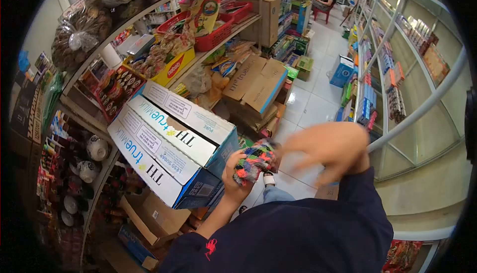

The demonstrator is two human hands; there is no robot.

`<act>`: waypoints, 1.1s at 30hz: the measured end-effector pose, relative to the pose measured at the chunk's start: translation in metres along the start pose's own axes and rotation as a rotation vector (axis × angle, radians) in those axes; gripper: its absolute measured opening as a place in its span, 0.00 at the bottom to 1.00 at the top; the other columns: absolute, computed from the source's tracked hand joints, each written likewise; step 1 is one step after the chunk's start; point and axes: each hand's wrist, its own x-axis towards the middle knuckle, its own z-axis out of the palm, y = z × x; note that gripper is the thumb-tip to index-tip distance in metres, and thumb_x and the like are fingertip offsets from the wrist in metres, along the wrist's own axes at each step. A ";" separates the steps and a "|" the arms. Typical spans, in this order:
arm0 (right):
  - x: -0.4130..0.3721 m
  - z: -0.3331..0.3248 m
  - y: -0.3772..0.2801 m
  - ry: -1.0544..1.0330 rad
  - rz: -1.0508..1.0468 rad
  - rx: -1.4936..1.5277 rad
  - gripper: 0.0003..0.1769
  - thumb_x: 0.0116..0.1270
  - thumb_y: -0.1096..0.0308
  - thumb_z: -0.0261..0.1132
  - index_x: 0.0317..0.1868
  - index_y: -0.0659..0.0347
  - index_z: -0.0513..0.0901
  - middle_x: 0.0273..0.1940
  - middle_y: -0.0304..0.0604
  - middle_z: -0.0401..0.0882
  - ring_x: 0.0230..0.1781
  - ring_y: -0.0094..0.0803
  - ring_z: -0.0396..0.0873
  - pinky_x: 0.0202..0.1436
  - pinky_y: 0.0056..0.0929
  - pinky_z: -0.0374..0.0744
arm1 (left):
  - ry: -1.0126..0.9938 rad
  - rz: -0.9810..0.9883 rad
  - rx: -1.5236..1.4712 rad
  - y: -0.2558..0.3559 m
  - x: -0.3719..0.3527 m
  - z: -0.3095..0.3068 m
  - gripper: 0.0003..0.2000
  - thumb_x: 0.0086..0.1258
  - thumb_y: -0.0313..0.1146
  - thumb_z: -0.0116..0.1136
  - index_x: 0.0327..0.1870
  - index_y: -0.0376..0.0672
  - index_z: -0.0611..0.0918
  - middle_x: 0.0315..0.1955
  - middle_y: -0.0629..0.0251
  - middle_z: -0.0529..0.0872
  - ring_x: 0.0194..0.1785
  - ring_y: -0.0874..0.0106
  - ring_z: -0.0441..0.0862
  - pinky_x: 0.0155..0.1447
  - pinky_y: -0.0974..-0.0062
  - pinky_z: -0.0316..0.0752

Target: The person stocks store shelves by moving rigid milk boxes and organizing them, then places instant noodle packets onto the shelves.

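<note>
My left hand [233, 176] is closed around a multicoloured knitted bundle [256, 162] with green, red, grey and black patches. To the right of the bundle is my right hand [330, 149], blurred by motion, its fingers pointing left toward it; whether it holds anything is too smeared to make out. Beside my left hand, a large white and blue TH true MILK carton [164, 144] rests at an angle against the shelving, a dark gap showing between its top flaps.
Shelves [94, 49] with a red basket [213, 37] and packets line the left. A brown carton [253, 81] sits beyond the milk carton. Glass-fronted shelves [412, 109] stand at right, a blue box [342, 72] on the aisle floor. A seated person [325, 0] is far off.
</note>
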 end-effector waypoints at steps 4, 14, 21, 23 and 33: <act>-0.055 -0.020 -0.107 -0.454 -0.398 0.095 0.14 0.56 0.62 0.60 0.39 0.61 0.73 0.40 0.46 0.72 0.39 0.42 0.72 0.42 0.37 0.71 | -0.091 -0.300 -0.141 0.011 0.000 0.016 0.25 0.43 0.20 0.65 0.45 0.38 0.71 0.39 0.61 0.78 0.42 0.71 0.77 0.52 0.76 0.68; -0.117 -0.035 -0.191 -0.137 -0.391 -0.197 0.08 0.57 0.67 0.51 0.24 0.59 0.73 0.23 0.39 0.70 0.25 0.31 0.70 0.39 0.33 0.69 | -0.257 -0.234 -0.254 0.001 0.025 0.118 0.24 0.44 0.24 0.66 0.45 0.37 0.71 0.34 0.61 0.82 0.39 0.73 0.80 0.45 0.76 0.73; -0.172 -0.071 -0.224 -0.184 0.185 0.059 0.07 0.51 0.64 0.55 0.23 0.59 0.73 0.22 0.38 0.69 0.26 0.33 0.70 0.31 0.33 0.70 | -0.557 -0.315 -0.460 0.012 0.063 0.229 0.26 0.44 0.24 0.66 0.47 0.36 0.70 0.36 0.61 0.81 0.40 0.74 0.79 0.47 0.77 0.73; -0.193 -0.086 -0.202 -0.086 0.247 0.145 0.09 0.41 0.64 0.58 0.23 0.59 0.73 0.22 0.36 0.69 0.30 0.33 0.69 0.33 0.31 0.69 | -0.610 -0.244 -0.523 0.020 0.077 0.271 0.28 0.44 0.25 0.67 0.49 0.35 0.69 0.38 0.61 0.81 0.41 0.75 0.78 0.48 0.76 0.72; -0.300 -0.049 -0.116 0.484 1.141 -0.751 0.29 0.48 0.63 0.68 0.52 0.55 0.72 0.55 0.53 0.65 0.50 0.45 0.71 0.47 0.33 0.74 | -1.042 -0.901 -1.831 0.125 0.119 0.399 0.41 0.49 0.36 0.64 0.64 0.41 0.54 0.57 0.53 0.65 0.60 0.58 0.66 0.61 0.59 0.65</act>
